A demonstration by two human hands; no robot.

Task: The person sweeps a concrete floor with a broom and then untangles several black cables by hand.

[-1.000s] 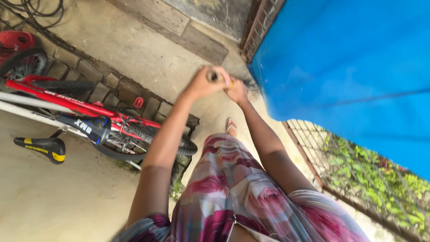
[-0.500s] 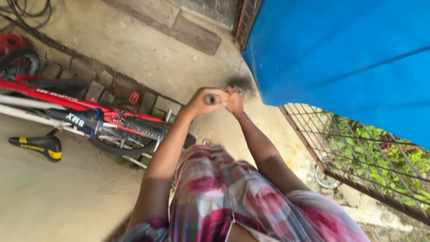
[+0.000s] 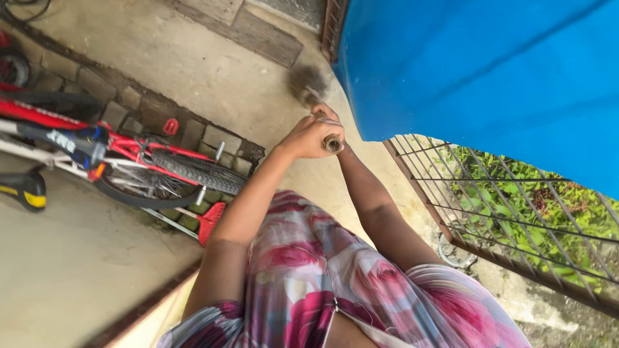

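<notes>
Both my hands hold a broom out in front of me. My left hand (image 3: 308, 136) is closed around the top of the wooden broom handle (image 3: 333, 143), whose round end points towards the camera. My right hand (image 3: 325, 114) grips the same handle just beyond, mostly hidden behind the left hand. The dark broom head (image 3: 305, 86) is blurred and sits over the concrete floor (image 3: 193, 64), close to the blue tarpaulin (image 3: 477, 71). My flowered dress (image 3: 322, 277) fills the bottom of the view.
A red bicycle (image 3: 135, 154) lies along a stone kerb (image 3: 138, 106) at the left, its black saddle (image 3: 22, 190) at the edge. A metal mesh fence (image 3: 516, 212) with green plants behind runs at the right. A wooden plank (image 3: 258, 35) lies at the far wall.
My hands have turned the handle and swung the broom head away to the upper left, nearer the tarpaulin's corner. The view has shifted so the bicycle sits further left.
</notes>
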